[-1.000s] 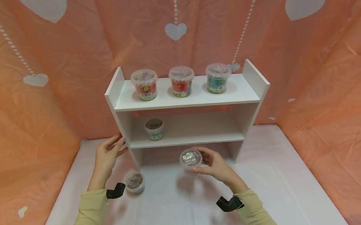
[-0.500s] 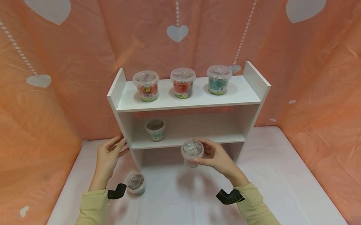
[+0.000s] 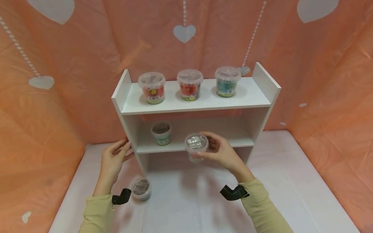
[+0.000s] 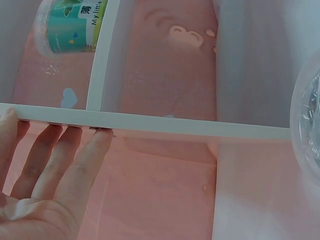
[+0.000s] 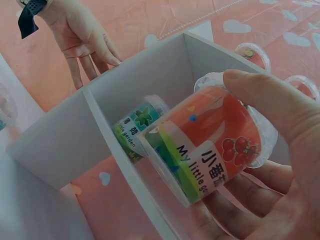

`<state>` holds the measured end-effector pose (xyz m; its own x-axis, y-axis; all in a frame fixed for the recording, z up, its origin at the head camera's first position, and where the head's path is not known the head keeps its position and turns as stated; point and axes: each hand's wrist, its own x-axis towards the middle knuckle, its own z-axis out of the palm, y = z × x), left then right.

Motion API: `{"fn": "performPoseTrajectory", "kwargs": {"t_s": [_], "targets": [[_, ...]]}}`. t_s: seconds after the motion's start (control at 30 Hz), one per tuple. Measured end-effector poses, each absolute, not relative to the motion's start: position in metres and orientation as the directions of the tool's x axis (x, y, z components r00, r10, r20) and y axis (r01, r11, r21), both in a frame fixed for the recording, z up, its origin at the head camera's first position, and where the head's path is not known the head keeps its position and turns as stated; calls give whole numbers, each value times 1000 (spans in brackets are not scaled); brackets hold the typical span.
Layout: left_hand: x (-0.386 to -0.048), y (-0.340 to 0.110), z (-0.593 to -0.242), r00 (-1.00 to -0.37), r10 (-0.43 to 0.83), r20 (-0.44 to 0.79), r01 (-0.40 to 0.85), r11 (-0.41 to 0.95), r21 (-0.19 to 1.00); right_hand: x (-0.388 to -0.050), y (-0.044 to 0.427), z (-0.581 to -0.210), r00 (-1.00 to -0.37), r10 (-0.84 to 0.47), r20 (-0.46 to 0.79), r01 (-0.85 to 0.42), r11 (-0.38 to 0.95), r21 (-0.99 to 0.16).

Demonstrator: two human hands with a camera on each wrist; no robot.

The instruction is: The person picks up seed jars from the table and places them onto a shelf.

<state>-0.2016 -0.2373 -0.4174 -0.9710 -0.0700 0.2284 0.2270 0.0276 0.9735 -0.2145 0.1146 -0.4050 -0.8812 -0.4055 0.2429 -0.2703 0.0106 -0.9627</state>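
My right hand [image 3: 222, 150] grips a lidded clear plastic tub [image 3: 195, 147] between thumb and fingers. In the right wrist view the tub [image 5: 210, 145] is tilted and has an orange label with red tomatoes. It hangs in front of the middle level of a white shelf unit [image 3: 196, 146], apart from the board. Against the unit's left side panel rest the fairly straight fingertips of my left hand [image 3: 113, 162]; the left wrist view shows these fingers [image 4: 75, 175] at the panel's edge. A green-labelled tub [image 3: 162, 134] stands on the left of the middle shelf.
Three lidded tubs line the top shelf: a red-labelled one [image 3: 153, 89] at left, another red one [image 3: 190, 85] in the middle, a teal one [image 3: 227, 82] at right. One more tub [image 3: 141, 189] stands on the white table [image 3: 174, 224] beside my left wrist. Orange cloth [image 3: 150, 29] hangs behind.
My right hand has raised the tomato tub from below the middle board to about that board's height. My left hand has stayed at the side panel.
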Motion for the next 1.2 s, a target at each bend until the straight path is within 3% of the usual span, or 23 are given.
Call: {"fn": "performPoseTrajectory", "kwargs": {"t_s": [0.43,0.73,1.2], "targets": [[-203,-237,-418,-971,-75,225,225,14,974,-238,108,-395,-885,-412,218,-257,42,-965],[-203,-238,-418,-973,-77,218,216,37,976,-233,100,-374,-893,-401,205,-264,100,-959],[-205,-238,-420,-974,-76,215,214,27,977,-252,104,-394,-918,-352,183,-243,135,-961]]}}
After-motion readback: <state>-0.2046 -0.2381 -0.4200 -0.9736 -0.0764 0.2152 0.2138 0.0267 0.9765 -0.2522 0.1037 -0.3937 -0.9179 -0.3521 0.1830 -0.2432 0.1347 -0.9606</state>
